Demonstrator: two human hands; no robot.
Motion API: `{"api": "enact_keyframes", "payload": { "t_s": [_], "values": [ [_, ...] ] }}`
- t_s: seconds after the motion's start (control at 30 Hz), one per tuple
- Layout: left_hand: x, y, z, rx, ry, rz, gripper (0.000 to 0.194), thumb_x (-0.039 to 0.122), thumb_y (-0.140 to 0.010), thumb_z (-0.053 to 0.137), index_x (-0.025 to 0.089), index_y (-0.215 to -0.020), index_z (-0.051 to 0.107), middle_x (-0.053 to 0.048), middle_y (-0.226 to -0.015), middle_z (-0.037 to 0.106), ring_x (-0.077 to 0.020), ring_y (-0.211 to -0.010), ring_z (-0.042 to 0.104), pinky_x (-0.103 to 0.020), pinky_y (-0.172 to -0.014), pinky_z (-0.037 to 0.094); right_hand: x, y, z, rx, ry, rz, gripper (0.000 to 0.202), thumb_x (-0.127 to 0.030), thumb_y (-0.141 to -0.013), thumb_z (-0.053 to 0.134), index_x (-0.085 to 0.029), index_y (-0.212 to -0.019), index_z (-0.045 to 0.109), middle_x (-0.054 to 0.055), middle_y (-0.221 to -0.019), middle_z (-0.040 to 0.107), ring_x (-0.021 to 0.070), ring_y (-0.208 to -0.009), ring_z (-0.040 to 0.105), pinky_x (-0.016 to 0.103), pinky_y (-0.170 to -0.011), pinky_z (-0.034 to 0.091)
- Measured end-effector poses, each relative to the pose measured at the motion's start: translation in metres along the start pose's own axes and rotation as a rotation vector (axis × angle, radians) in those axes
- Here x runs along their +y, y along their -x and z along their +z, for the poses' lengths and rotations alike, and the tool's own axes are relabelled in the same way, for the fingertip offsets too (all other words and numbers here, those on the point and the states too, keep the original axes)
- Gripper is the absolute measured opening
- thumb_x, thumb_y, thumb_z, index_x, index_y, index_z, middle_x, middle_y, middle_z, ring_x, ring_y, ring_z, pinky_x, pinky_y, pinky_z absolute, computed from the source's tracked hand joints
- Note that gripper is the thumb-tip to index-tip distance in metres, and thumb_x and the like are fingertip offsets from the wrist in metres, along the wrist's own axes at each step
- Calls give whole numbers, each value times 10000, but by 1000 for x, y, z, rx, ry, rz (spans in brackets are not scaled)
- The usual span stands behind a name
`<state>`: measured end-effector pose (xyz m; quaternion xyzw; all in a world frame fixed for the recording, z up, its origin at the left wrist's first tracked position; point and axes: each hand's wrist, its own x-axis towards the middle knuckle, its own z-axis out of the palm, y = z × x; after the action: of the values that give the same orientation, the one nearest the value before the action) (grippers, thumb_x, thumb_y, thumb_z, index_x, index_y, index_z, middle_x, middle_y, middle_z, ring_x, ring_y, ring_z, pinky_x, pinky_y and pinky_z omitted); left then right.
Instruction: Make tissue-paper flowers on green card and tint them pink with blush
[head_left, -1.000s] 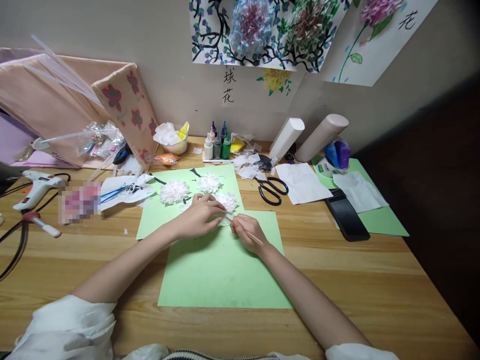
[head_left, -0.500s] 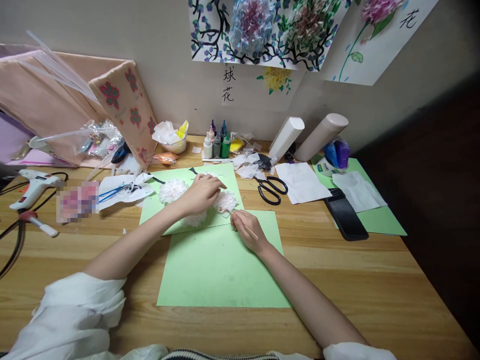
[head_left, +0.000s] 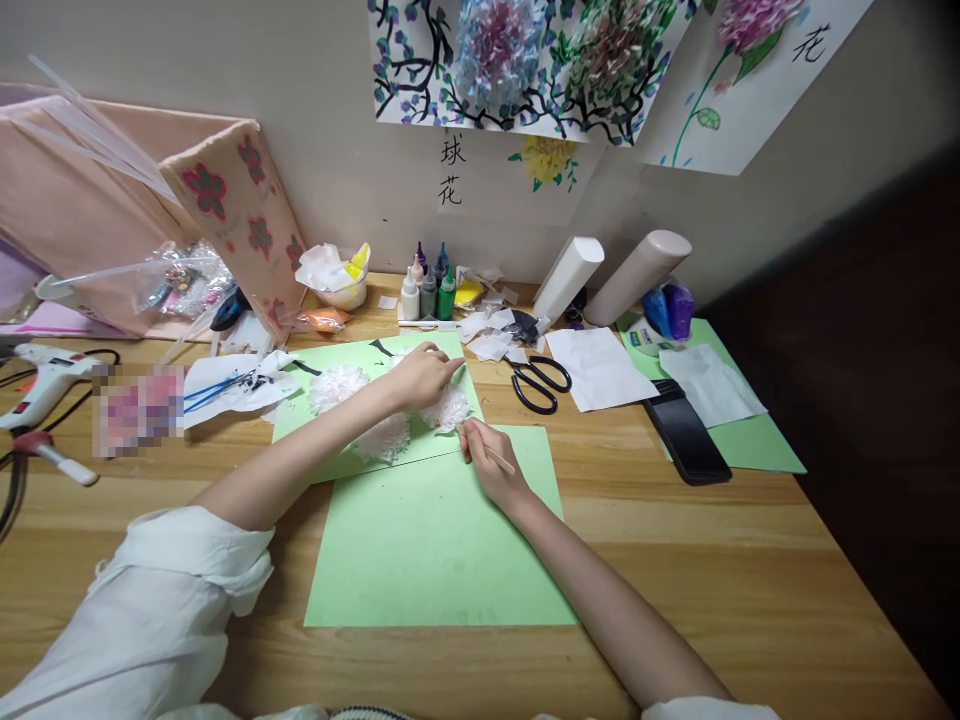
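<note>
Two overlapping green sheets lie on the wooden table; the upper sheet (head_left: 300, 440) bears several fluffy white paper flowers and black strips. My left hand (head_left: 426, 378) reaches over this sheet, fingers bent above the right-hand flower (head_left: 447, 408); its fingertips are partly hidden, and I cannot tell whether they hold anything. A thin wooden stick (head_left: 500, 461) is pinched in my right hand (head_left: 491, 460), beside the same flower's lower right edge. The lower green sheet (head_left: 442, 560) extends toward me. Another white flower (head_left: 339, 388) sits to the left, near my left wrist.
Black-handled scissors (head_left: 541, 385), white paper (head_left: 600, 368) and a phone (head_left: 688, 435) lie to the right. Paint bottles (head_left: 428, 296) stand at the back. A glue gun (head_left: 46, 380) and blue tweezers (head_left: 217, 390) are at the left. Two tall white containers lean near the wall.
My left hand has shifted slightly right and up, uncovering more of the lower white flower. My right hand stays by the right-hand flower with the stick. The whole view has shifted a little.
</note>
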<state>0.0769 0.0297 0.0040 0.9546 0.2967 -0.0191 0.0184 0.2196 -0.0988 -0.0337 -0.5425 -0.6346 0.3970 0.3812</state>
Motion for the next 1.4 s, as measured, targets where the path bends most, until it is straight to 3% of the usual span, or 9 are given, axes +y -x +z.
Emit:
{"api": "enact_keyframes", "payload": {
  "t_s": [0.17,0.27,0.4,0.5,0.93,1.4],
  "values": [
    [0,-2,0,-3,-6,2,437,117,-816,330,97,-1224,486,-116,-920,667,-205,-864,601,-327,-872,342,4,5,-1,66,-64,-24,413,-375,-952,262,-200,-615,425,-26,-528,426,114,-506,436,249,-531,351],
    [-1,-1,1,-4,-5,-4,429,126,-823,333,120,-1222,489,-114,-950,665,-200,-883,599,-324,-870,342,8,10,-2,94,-23,-161,446,-363,-955,219,-205,-581,404,-5,-534,428,127,-517,431,267,-532,359],
    [0,0,0,-14,-8,-12,429,117,-808,346,117,-1207,503,-123,-965,663,-204,-894,597,-325,-868,343,9,10,0,-62,122,-369,418,-336,-953,212,-211,-604,404,8,-556,430,146,-557,425,290,-565,366],
    [1,1,-2,-15,-3,-15,435,102,-794,352,112,-1198,511,-127,-949,663,-211,-875,596,-326,-846,352,8,7,3,-122,227,-410,378,-313,-955,236,-211,-626,392,6,-571,419,152,-568,408,292,-566,349],
    [3,0,-4,-55,-38,-7,474,82,-753,378,101,-1210,500,-135,-984,655,-217,-874,597,-320,-817,367,7,5,2,9,219,-233,366,-300,-961,244,-209,-637,388,0,-581,417,151,-591,424,285,-593,338],
    [0,2,-1,-55,11,5,539,95,-773,377,119,-1310,426,-134,-1036,643,-224,-899,588,-317,-787,372,2,-3,0,18,98,-60,376,-335,-957,265,-208,-622,377,-19,-581,424,127,-558,442,257,-547,324]
  ]
}}
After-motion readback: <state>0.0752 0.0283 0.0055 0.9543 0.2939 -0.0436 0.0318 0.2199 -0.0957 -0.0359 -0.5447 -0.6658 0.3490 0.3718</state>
